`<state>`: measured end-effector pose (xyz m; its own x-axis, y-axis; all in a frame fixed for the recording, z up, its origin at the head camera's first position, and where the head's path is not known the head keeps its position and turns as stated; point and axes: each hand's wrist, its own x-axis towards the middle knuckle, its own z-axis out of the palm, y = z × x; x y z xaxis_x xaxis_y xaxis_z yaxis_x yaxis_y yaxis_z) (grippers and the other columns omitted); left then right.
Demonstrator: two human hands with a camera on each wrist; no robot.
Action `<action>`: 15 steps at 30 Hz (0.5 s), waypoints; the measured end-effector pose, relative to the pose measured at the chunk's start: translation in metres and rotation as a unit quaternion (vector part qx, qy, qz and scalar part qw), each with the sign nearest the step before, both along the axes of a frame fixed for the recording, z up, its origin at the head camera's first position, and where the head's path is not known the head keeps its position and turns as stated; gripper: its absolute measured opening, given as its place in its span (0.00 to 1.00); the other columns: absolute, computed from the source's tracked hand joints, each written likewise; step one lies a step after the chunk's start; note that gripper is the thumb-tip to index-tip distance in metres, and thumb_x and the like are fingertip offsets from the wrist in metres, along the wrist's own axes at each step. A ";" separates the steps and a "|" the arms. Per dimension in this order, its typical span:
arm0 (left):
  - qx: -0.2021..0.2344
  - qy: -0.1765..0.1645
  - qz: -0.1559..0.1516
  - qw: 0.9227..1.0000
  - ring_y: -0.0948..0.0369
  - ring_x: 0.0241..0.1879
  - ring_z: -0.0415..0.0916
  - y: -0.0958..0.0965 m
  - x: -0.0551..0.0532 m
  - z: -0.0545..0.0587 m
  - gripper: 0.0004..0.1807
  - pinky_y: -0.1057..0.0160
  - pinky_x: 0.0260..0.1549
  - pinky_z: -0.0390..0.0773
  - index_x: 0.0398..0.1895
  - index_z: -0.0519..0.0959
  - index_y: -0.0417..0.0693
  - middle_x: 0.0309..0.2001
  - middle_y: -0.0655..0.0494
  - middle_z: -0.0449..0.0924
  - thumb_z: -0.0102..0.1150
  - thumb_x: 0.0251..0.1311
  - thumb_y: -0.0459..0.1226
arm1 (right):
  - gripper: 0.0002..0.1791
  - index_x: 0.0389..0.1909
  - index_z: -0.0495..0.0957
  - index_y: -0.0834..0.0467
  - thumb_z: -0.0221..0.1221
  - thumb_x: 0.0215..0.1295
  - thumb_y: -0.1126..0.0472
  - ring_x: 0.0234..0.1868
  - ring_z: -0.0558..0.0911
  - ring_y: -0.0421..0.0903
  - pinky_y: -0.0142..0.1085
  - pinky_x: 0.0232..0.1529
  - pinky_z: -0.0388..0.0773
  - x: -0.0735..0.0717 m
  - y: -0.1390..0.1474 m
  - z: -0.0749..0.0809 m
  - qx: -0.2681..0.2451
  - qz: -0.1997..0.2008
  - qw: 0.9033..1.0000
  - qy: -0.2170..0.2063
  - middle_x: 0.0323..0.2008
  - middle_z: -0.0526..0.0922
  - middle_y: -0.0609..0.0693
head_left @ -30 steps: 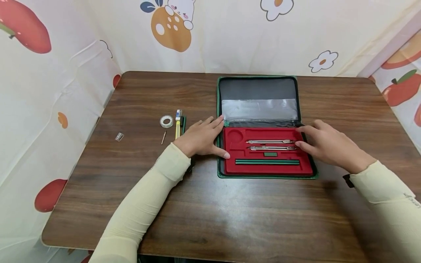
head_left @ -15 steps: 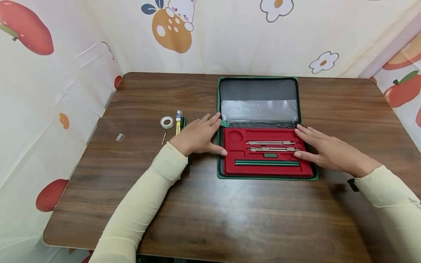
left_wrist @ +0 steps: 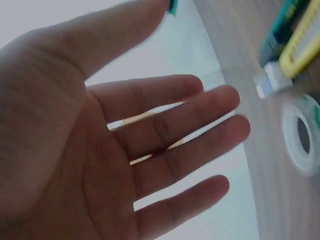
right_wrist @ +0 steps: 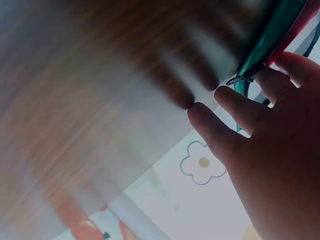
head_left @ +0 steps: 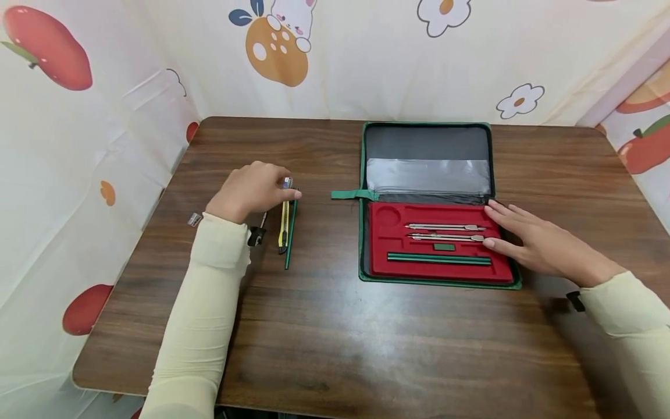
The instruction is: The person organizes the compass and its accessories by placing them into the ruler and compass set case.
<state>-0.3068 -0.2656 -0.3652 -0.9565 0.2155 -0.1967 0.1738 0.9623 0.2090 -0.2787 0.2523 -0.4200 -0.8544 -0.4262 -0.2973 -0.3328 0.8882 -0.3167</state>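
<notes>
My left hand (head_left: 251, 189) hovers over the left part of the table with its fingers extended, holding nothing. In the left wrist view a white tape roll (left_wrist: 291, 145) lies beyond its fingertips. A yellow utility knife (head_left: 284, 224) and a green pencil (head_left: 291, 241) lie side by side near the thumb, with a small white-and-blue block (head_left: 288, 182) at their far end. My right hand (head_left: 549, 244) rests on the right edge of an open green zip case (head_left: 426, 139), fingers straight. Its red tray (head_left: 445, 272) holds two metal compass-like instruments (head_left: 445, 227), green pencils (head_left: 438, 258) and a green block (head_left: 444, 247).
A small metal sharpener (head_left: 194, 219) lies left of my left wrist. A thin pointed piece (head_left: 264, 219) is partly hidden by that hand. The case's green strap (head_left: 345, 194) sticks out leftward. Patterned cloth (head_left: 366, 64) hangs behind the table (head_left: 335, 343).
My left hand has let go of the case's left edge and moved left, over the tape roll. The green strap now shows. The case appears slightly farther right; my right hand stays on it.
</notes>
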 end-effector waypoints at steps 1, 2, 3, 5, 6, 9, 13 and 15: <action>-0.004 0.006 0.008 1.000 0.54 0.32 0.76 -0.002 -0.001 -0.001 0.19 0.50 0.32 0.74 0.39 0.81 0.49 0.31 0.54 0.78 0.60 0.66 0.55 | 0.48 0.81 0.48 0.50 0.57 0.68 0.35 0.77 0.47 0.65 0.71 0.63 0.54 0.000 0.002 0.000 -0.004 -0.002 1.000 0.000 0.79 0.50 0.59; -0.009 0.011 0.015 1.000 0.54 0.32 0.76 -0.004 -0.001 -0.002 0.17 0.51 0.32 0.73 0.38 0.82 0.50 0.30 0.55 0.78 0.61 0.67 0.54 | 0.48 0.81 0.48 0.50 0.58 0.68 0.35 0.77 0.47 0.65 0.71 0.63 0.54 0.000 0.004 -0.001 -0.008 -0.004 1.000 0.000 0.79 0.50 0.59; -0.013 0.014 0.021 1.000 0.54 0.31 0.76 -0.005 -0.002 -0.005 0.17 0.51 0.31 0.73 0.38 0.82 0.50 0.29 0.55 0.78 0.60 0.67 0.53 | 0.48 0.81 0.49 0.50 0.58 0.68 0.35 0.77 0.47 0.65 0.71 0.63 0.54 0.000 0.005 -0.001 -0.011 -0.006 1.000 -0.001 0.79 0.50 0.59; -0.020 0.015 0.030 0.999 0.52 0.32 0.76 -0.004 -0.005 -0.008 0.16 0.50 0.30 0.73 0.40 0.82 0.49 0.30 0.53 0.79 0.60 0.68 0.52 | 0.48 0.81 0.49 0.50 0.58 0.68 0.36 0.77 0.47 0.65 0.71 0.62 0.54 0.002 0.010 -0.002 -0.018 -0.007 1.000 0.000 0.79 0.50 0.59; -0.025 0.013 0.033 0.999 0.51 0.33 0.77 -0.004 -0.006 -0.010 0.16 0.49 0.31 0.74 0.42 0.83 0.48 0.32 0.51 0.80 0.59 0.69 0.51 | 0.49 0.81 0.49 0.50 0.59 0.67 0.36 0.77 0.48 0.65 0.71 0.62 0.55 0.002 0.010 -0.003 -0.021 -0.006 1.000 0.003 0.78 0.50 0.59; -0.039 0.015 0.044 0.998 0.47 0.41 0.80 -0.002 -0.010 -0.016 0.19 0.44 0.36 0.77 0.52 0.83 0.48 0.43 0.49 0.84 0.58 0.70 0.51 | 0.49 0.81 0.49 0.50 0.58 0.67 0.34 0.76 0.49 0.66 0.72 0.61 0.57 0.003 0.010 -0.005 -0.021 0.001 1.000 0.012 0.78 0.50 0.59; -0.067 0.023 0.056 0.996 0.46 0.38 0.82 0.004 -0.017 -0.021 0.19 0.43 0.33 0.78 0.38 0.86 0.48 0.36 0.48 0.84 0.56 0.70 0.53 | 0.49 0.80 0.50 0.51 0.57 0.67 0.33 0.75 0.52 0.67 0.72 0.61 0.58 0.004 0.010 -0.006 -0.016 0.010 0.999 0.035 0.78 0.52 0.59; -0.083 0.031 0.068 0.994 0.47 0.29 0.80 0.008 -0.021 -0.022 0.23 0.46 0.27 0.77 0.24 0.81 0.48 0.24 0.50 0.79 0.56 0.70 0.54 | 0.49 0.80 0.52 0.52 0.58 0.66 0.33 0.75 0.53 0.67 0.71 0.61 0.59 0.004 0.011 -0.006 -0.016 0.014 0.999 0.048 0.78 0.53 0.59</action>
<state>-0.3279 -0.2579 -0.3876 -0.9857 0.0538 -0.1595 0.0482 0.9981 0.0389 -0.2746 0.2630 -0.4258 -0.8663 -0.4578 -0.1998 -0.3875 0.8684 -0.3095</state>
